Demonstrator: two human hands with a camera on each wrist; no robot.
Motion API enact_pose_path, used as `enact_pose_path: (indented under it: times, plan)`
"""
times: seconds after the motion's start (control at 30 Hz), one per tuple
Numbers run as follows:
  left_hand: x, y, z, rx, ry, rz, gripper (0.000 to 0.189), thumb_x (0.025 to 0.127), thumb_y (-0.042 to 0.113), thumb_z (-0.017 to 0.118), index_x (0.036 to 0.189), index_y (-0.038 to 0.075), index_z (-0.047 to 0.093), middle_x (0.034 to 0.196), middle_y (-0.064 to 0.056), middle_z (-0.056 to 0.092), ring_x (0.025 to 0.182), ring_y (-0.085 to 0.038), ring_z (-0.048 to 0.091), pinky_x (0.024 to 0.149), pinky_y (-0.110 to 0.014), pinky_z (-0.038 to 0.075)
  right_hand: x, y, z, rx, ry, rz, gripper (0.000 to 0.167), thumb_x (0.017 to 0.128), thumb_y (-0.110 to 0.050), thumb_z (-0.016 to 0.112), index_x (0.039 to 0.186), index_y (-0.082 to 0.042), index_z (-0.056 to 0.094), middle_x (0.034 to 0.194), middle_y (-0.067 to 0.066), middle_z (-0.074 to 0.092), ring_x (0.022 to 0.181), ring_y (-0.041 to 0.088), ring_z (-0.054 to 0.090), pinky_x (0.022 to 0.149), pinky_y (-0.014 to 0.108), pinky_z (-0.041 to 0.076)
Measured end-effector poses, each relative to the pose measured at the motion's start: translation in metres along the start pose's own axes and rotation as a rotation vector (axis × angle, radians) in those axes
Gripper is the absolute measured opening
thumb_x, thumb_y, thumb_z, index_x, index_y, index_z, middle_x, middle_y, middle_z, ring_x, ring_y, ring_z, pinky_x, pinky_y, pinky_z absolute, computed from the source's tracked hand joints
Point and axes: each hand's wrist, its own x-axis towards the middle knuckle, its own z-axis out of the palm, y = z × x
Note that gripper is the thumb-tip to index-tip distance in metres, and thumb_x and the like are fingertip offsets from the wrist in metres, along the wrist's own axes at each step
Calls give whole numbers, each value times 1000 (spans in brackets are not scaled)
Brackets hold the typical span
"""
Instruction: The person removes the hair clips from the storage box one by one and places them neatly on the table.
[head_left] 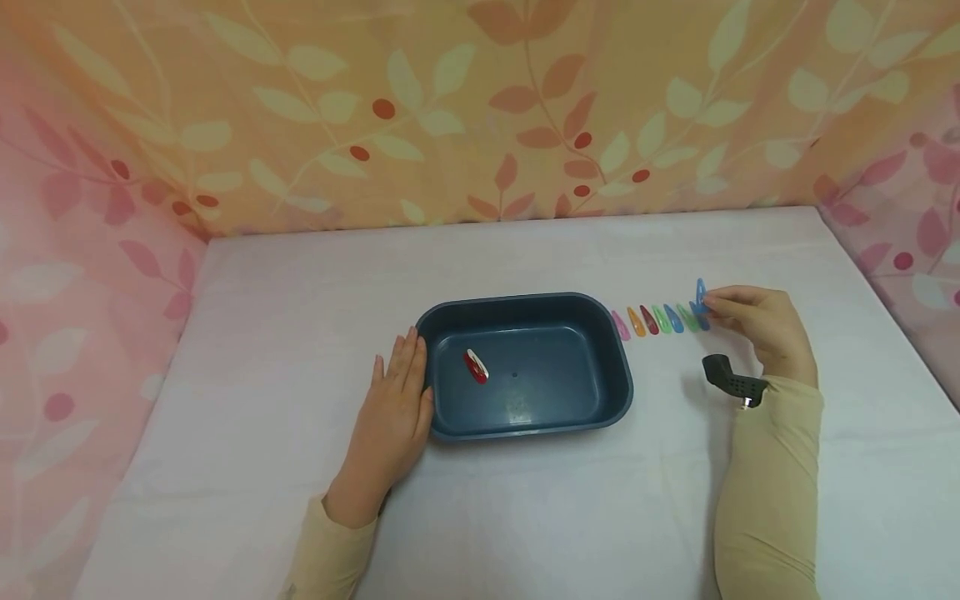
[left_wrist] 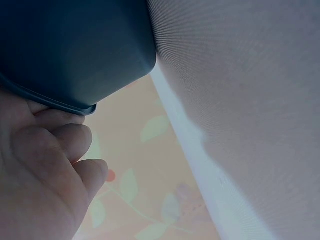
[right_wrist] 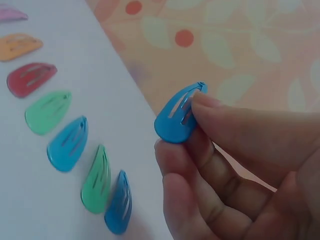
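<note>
My right hand pinches a blue snap hair clip between thumb and fingers, held up over the right end of a row of clips. In the right wrist view the row runs from an orange clip through red, green and blue to another green and blue clip. My left hand rests along the left side of a dark blue plastic basin, its fingers touching the rim. A red clip and a white clip lie together inside the basin.
The white-covered table carries the basin and the row, with a pink clip close to the basin's right wall. Floral curtains stand behind and at both sides. A black camera mount juts from the right sleeve.
</note>
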Motion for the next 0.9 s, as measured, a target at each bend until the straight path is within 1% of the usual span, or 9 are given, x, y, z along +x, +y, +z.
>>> enact_pose_path:
  times: [0.13,0.2,0.23,0.43,0.57,0.63,0.7,0.83,0.9]
  plan:
    - [-1,-1,0,2,-3,-2,58,93,14,50,142,-10,31,153,-19,21,139,-35,23,107,-59,18,-1,4,-3,68,39,22,20,86,-8,68,76,-23,76,76,-12,68,68,2,64,67,13,49]
    - [-1,-2,0,6,-1,1,57,93,14,49,142,-10,31,153,-19,21,139,-35,23,107,-59,19,0,6,-4,139,54,45,17,84,-5,69,76,-18,77,75,-10,69,68,3,65,65,14,50]
    - [-1,-2,0,7,1,3,57,93,14,49,141,-10,31,153,-19,21,139,-35,23,107,-59,19,0,7,-4,154,69,57,17,83,-5,70,75,-18,77,75,-10,69,67,3,65,65,14,50]
    - [0,-3,-1,3,2,7,56,93,14,46,141,-11,31,153,-20,21,139,-35,23,107,-59,18,3,14,-7,142,134,126,14,79,-10,76,72,-22,77,74,-12,68,68,2,64,65,15,51]
    - [0,-4,-1,5,-7,2,56,93,14,46,142,-10,31,153,-19,20,140,-34,21,108,-58,17,4,19,-8,186,147,126,16,79,-5,74,71,-18,77,72,-10,68,66,3,63,63,16,51]
    - [1,-4,-1,4,-9,-1,56,93,14,46,142,-10,31,153,-19,20,141,-33,20,108,-58,17,5,21,-8,169,153,116,19,80,-2,72,70,-19,76,71,-11,68,65,2,63,61,15,51]
    - [1,-4,-1,4,-9,-1,56,93,13,47,142,-10,31,153,-19,20,141,-33,20,108,-58,17,6,22,-7,120,159,103,24,81,0,70,69,-20,75,70,-13,67,64,1,62,61,14,50]
    - [1,-4,-2,9,-12,1,56,94,14,45,142,-10,30,154,-19,19,141,-33,20,108,-58,17,8,22,-4,-54,171,83,29,84,-3,69,68,-27,72,69,-19,62,65,-3,59,61,13,49]
    - [1,-4,-2,12,-12,2,56,94,14,44,142,-10,31,154,-19,19,140,-33,20,107,-58,18,9,21,-3,-142,177,76,23,84,-5,69,74,-25,73,68,-22,60,64,-4,58,61,12,48]
